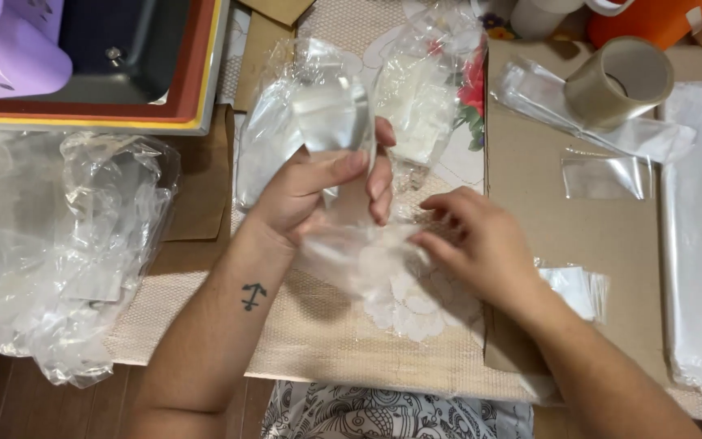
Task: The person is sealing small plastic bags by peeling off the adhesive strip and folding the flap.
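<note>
Between both hands, left hand (318,195) grips clear plastic bag (343,122).

Both forearms bare, no sleeves in view. Left hand (318,195): no rings, no watch; nails short and unpainted. Small dark anchor tattoo (253,295) on the inner left forearm, just below the wrist. Right hand (473,244): no rings or wristband visible; nails short. At bottom edge, a garment (383,410) with a black-and-white swirling print covers the lap or torso.
</note>
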